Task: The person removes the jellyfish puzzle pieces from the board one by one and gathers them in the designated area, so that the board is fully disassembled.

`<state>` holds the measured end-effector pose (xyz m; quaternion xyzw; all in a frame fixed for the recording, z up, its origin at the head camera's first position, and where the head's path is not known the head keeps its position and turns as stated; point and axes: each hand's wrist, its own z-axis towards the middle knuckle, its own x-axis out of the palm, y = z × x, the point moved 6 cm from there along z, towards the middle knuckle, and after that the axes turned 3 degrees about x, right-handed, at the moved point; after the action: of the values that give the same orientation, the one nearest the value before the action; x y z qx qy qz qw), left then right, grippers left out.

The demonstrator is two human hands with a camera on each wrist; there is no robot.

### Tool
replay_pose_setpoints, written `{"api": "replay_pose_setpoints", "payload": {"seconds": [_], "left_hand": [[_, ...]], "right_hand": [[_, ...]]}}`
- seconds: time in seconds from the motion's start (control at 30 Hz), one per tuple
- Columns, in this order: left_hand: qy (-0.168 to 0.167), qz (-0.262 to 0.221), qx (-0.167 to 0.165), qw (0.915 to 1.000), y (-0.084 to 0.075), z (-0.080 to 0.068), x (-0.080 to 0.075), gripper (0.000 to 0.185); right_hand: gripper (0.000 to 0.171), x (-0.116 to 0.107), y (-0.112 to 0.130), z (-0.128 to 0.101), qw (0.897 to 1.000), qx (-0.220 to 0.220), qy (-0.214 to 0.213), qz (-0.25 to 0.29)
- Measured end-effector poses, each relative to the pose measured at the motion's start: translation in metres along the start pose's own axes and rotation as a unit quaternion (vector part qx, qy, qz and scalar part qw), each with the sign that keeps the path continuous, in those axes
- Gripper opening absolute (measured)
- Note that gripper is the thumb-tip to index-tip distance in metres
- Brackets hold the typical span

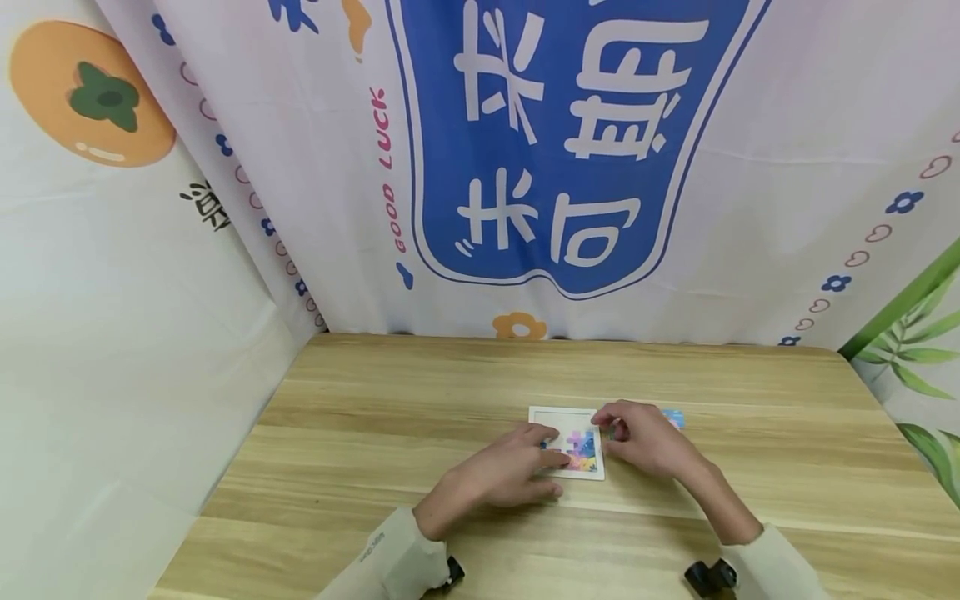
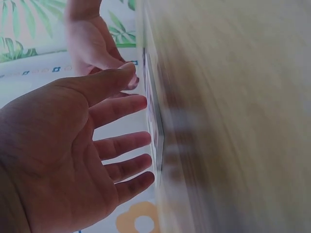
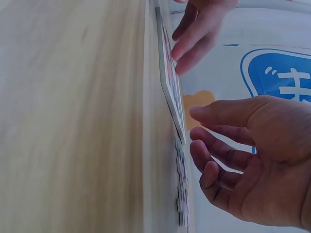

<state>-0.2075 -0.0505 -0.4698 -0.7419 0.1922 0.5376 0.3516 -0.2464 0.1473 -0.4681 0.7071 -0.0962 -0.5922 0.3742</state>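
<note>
Puzzle board, a white-framed square card with a colourful pastel picture [image 1: 573, 442], lies flat on the light wooden table [image 1: 450, 400], right of centre and nearer the front edge. In the head view the left hand [image 1: 510, 475] rests on the board's left part, fingertips on the picture. The right hand [image 1: 645, 442] sits at the board's right edge with curled fingers; whether it pinches a piece cannot be told. Small blue pieces [image 1: 673, 417] lie just beyond it.

From the left wrist, the left hand [image 2: 73, 160] shows straight, spread fingers holding nothing, close to the board [image 2: 154, 131].

From the right wrist, the right hand [image 3: 248, 165] has loosely bent, empty fingers near the board's edge [image 3: 172, 92], beside loose pieces [image 3: 182, 194].
</note>
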Motion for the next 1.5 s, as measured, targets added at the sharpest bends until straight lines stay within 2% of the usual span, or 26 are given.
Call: {"api": "replay_pose_setpoints", "payload": {"seconds": [0.23,0.5,0.77,1.0,1.5], "left_hand": [[0.011,0.001,-0.005,0.9999,-0.005,0.009,0.001,0.050],[0.014,-0.001,-0.014,0.9998,-0.003,0.014,0.003,0.050],[0.016,0.008,0.003,0.9998,0.000,0.017,0.005,0.050],[0.015,0.002,0.006,0.9999,0.002,0.017,0.005,0.051],[0.006,-0.008,0.006,0.9999,0.005,0.017,0.005,0.050]], "right_hand": [[0.025,0.007,0.000,0.007,1.000,0.003,0.014,0.010],[0.026,0.012,0.002,0.012,1.000,0.001,0.024,0.014],[0.026,0.017,0.004,0.013,0.999,-0.005,0.036,0.015],[0.026,0.017,0.003,0.013,0.999,0.003,0.033,0.015],[0.031,0.016,0.007,0.014,1.000,-0.006,0.013,0.009]]}}
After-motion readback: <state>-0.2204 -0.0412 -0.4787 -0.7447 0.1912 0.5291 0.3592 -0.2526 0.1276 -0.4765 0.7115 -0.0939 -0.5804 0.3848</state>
